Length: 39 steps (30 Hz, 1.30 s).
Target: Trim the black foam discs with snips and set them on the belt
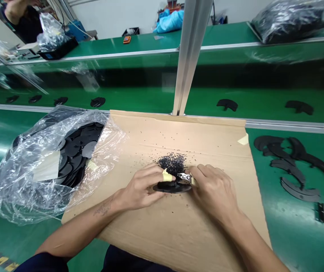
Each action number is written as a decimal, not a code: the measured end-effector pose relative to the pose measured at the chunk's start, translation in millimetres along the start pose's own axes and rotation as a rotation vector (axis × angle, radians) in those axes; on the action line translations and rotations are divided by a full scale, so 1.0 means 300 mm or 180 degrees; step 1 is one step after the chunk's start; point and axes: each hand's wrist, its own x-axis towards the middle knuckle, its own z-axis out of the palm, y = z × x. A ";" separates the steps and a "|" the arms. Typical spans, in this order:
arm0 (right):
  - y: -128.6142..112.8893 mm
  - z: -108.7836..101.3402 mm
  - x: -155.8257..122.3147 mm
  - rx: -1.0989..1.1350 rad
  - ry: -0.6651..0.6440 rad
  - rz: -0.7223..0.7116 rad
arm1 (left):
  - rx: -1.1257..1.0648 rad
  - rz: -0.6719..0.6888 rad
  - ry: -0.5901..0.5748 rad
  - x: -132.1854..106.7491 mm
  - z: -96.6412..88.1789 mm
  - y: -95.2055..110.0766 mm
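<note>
Between my thumb and fingers, my left hand (pixel 146 185) grips a round black plastic disc (pixel 173 187) just over the cardboard sheet. Yellow tape wraps one of its fingers. My right hand (pixel 214 185) is closed around a pair of nippers (pixel 185 176), whose metal jaws point left at the disc's upper edge. Most of the nippers' handles are hidden in the palm. Just beyond the disc lies a heap of small black plastic bits (pixel 173 162), with loose specks scattered around it.
The cardboard (pixel 156 226) covers the bench in front of me. At left, a clear plastic bag (pixel 22 177) holds many black discs (pixel 75 151). Curved black parts (pixel 295 162) lie at right. A metal post (pixel 190 56) rises behind the cardboard. More parts lie along the line beyond; a person (pixel 22 19) is far left.
</note>
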 end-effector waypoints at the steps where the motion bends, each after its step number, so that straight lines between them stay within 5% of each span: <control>1: -0.002 -0.004 0.003 -0.0081 -0.0007 -0.0027 | 0.0068 0.0005 -0.0061 0.001 0.001 0.004; 9: 0.013 -0.018 0.002 -0.0287 0.0060 0.0018 | 0.0153 -0.0425 -0.0043 -0.004 -0.003 -0.002; 13: 0.042 -0.001 -0.003 0.0547 0.0278 0.0207 | -0.0160 -0.0949 0.0082 0.007 -0.002 -0.006; 16: 0.042 0.019 0.002 0.1601 0.0482 0.0217 | -0.0337 -0.0862 0.0003 0.026 0.006 -0.004; 19: 0.036 0.026 0.007 0.2206 0.0686 -0.0125 | -0.0450 -0.0582 -0.0252 0.054 0.004 -0.003; 22: 0.037 0.011 0.003 0.2056 0.1020 -0.0538 | -0.0706 -0.0741 -0.0438 0.089 -0.023 -0.002; 25: 0.040 0.000 -0.004 0.1634 0.1244 -0.0770 | -0.0915 -0.1129 -0.1090 0.134 -0.074 -0.009; 28: 0.041 0.013 -0.011 0.1286 0.1317 -0.0741 | -0.0591 -0.1051 -0.1699 0.203 -0.148 -0.033; 32: 0.045 0.037 -0.021 0.0967 0.1124 -0.0078 | 0.1594 -0.0881 -0.1015 0.356 -0.267 -0.142; 39: 0.040 0.039 -0.031 0.1018 0.0737 0.0303 | 0.2414 -0.1186 -0.0493 0.577 -0.335 -0.444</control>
